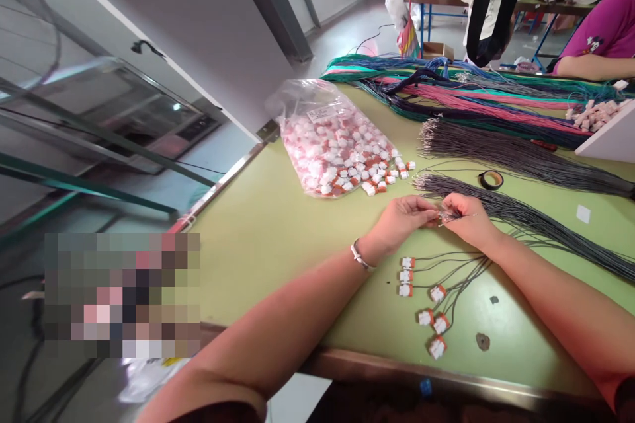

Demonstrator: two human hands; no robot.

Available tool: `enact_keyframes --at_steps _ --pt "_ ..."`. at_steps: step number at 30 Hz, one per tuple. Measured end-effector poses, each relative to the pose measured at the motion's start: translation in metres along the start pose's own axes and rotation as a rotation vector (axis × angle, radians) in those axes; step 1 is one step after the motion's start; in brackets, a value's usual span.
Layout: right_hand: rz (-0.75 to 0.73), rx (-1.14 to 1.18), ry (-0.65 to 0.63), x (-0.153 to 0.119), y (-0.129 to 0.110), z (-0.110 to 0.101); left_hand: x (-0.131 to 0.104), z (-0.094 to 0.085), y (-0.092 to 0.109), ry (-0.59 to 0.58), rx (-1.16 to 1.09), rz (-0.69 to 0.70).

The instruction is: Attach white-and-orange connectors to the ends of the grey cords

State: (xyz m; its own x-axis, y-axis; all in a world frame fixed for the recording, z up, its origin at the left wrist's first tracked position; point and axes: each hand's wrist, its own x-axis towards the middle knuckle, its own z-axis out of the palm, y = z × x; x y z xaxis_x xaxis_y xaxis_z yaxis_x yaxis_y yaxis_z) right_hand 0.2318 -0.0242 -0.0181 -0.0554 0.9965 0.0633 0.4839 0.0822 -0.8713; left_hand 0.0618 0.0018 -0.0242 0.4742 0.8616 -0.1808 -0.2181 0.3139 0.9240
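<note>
My right hand [469, 217] is closed round a few dark wires [451, 217], their metal-tipped ends poking out toward the left. Against those tips, the thumb and fingers of my left hand [407, 219] are pinched together; what lies between them is too small to make out. Below my hands, several white-and-orange connectors [437, 293] lie on the green table [278, 264], each on a dark wire running up beneath my right forearm. Just beyond my hands is a bundle of dark wires [516, 211]. A clear plastic bag [322, 139] spills more loose white-and-orange connectors [380, 178].
A roll of black tape [491, 179] sits near a second dark wire bundle [506, 149]. Coloured wires [446, 92] stretch across the back, with pale connectors [598, 115] at right. Another person's arm [595, 66] rests at the far right. A white panel [198, 33] rises at the left.
</note>
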Motion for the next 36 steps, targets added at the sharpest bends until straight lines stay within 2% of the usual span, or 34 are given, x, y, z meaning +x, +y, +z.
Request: enact_keyframes --at_steps 4,10,15,22,25,27,29,31,32,33,34,36 --pt "0.008 -0.003 0.010 0.001 0.000 0.001 0.001 0.003 -0.002 0.018 0.011 0.022" --pt "0.013 0.141 -0.027 0.004 -0.002 -0.004 0.003 -0.004 -0.002 -0.028 -0.052 -0.003" --pt "0.033 0.122 -0.035 0.004 -0.001 -0.001 0.002 -0.003 -0.001 -0.034 -0.046 -0.007" --pt "0.038 0.094 -0.032 0.004 -0.001 0.001 0.003 0.000 0.002 -0.022 0.055 0.013" --pt "0.036 0.192 -0.047 0.005 -0.001 -0.004 -0.003 0.000 0.005 -0.042 0.272 -0.001" --pt "0.081 0.243 -0.004 0.007 -0.001 -0.008 -0.010 0.002 0.008 -0.134 0.506 0.008" --pt "0.130 0.301 0.019 0.008 -0.003 -0.010 -0.019 0.003 0.014 -0.314 0.712 0.065" --pt "0.092 0.344 -0.081 0.008 -0.005 -0.010 -0.025 0.001 0.020 -0.508 0.851 0.148" --pt "0.063 0.352 -0.144 0.008 -0.006 -0.009 -0.025 -0.003 0.024 -0.519 0.922 0.192" --pt "0.037 0.358 -0.196 0.008 -0.007 -0.009 -0.025 -0.009 0.028 -0.444 1.010 0.230" --pt "0.023 0.367 -0.234 0.007 -0.008 -0.009 -0.022 -0.016 0.032 -0.299 1.117 0.265" --pt "0.026 0.396 -0.253 0.007 -0.007 -0.009 -0.014 -0.033 0.038 0.197 1.349 0.312"
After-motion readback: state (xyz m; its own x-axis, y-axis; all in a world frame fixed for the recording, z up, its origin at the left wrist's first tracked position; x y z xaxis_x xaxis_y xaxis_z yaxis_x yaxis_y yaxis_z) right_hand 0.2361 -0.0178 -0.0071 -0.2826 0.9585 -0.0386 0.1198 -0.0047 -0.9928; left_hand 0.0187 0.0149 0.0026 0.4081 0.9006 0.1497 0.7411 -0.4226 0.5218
